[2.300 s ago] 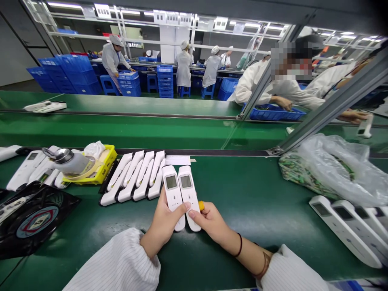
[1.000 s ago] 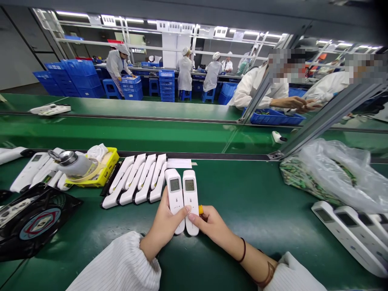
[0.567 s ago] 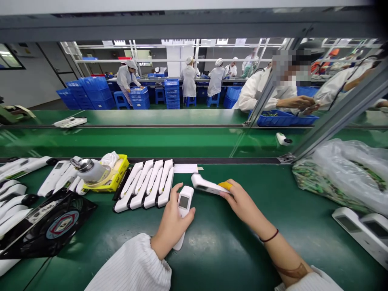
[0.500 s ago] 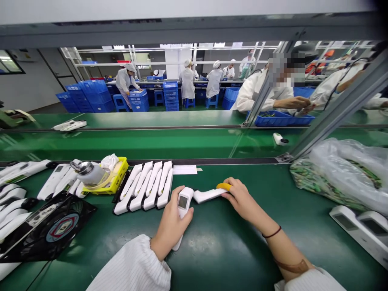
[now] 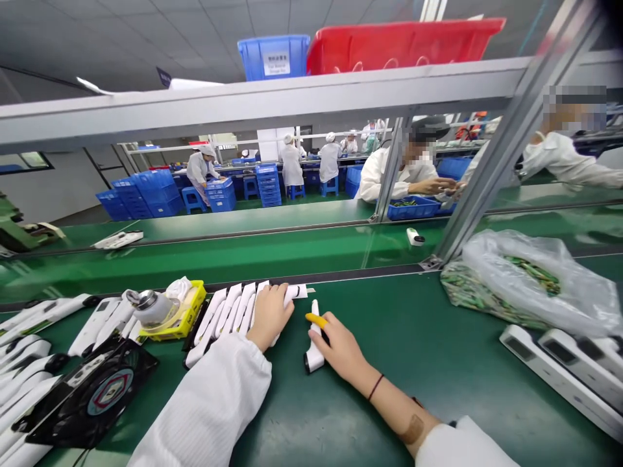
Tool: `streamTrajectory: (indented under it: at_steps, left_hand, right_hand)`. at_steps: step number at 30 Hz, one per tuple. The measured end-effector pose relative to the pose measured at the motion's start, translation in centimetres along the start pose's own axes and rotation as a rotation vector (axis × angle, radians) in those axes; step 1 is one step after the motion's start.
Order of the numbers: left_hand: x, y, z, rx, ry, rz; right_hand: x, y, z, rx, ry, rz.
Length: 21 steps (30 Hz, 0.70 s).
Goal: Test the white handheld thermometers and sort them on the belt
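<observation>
My left hand [image 5: 269, 316] is closed around a white handheld device [image 5: 292, 293] at the right end of a row of similar white devices [image 5: 221, 318]. Its dark-tipped end shows beyond my fingers; the rest is mostly hidden. To the right, my right hand [image 5: 338, 347] has a yellow cover on one finger. Thumb and fingers grip another slim white device [image 5: 314, 353], angled on the green bench with its black end toward me.
A yellow basket [image 5: 197, 305] with a metal-topped bottle stands left, behind a black fan [image 5: 109, 392]. More white devices [image 5: 559, 363] lie at right, below a clear bag of green parts [image 5: 525, 272]. A metal post [image 5: 491, 155] rises there. Co-workers sit across the belt.
My left hand has moved left and away from me to the row with its device. My right hand has shifted left, and its device has turned from sideways to lengthwise. The view has tilted up.
</observation>
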<state>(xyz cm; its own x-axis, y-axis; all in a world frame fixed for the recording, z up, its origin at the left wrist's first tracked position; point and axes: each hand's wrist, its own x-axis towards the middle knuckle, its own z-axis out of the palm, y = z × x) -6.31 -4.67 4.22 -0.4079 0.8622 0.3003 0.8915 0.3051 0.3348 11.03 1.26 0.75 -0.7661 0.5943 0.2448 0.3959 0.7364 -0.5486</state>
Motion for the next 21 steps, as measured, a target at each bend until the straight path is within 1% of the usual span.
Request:
streamTrajectory:
  at_steps: [2,5,7,9,12,16,19,21]
  left_hand:
    - [1.2,-0.9,0.1,0.081,0.011,-0.012]
    - [2.1,-1.9,0.0,0.162,0.043,-0.041]
    - [2.2,-2.4,-0.2,0.191,0.068,-0.056]
    - [1.6,-2.6,-0.5,0.204,0.090,-0.053]
    - [-0.5,-2.4,-0.7,0.203,0.114,-0.015]
    - [-5.1,-1.4,-0.2,0.180,0.101,0.060]
    - [-7.9,-1.1,0.8,0.165,0.088,0.113]
    - [-8.7,-1.4,1.5,0.201,0.111,0.151]
  right_hand:
    - [0.6,-0.5,1.2,0.044,0.039,-0.006]
    - [1.9,-1.3,2.9,0.101,0.102,-0.016]
    - [2.8,-2.0,3.8,0.110,0.131,-0.009]
    - [3.7,-2.7,4.5,0.114,0.142,0.000]
    - [4.8,-3.7,5.4,0.135,0.151,0.009]
    - [5.3,-4.1,6.0,0.188,0.143,-0.019]
    - [5.3,-3.6,5.8,0.212,0.130,-0.054]
    - [5.3,-2.7,5.0,0.203,0.128,-0.070]
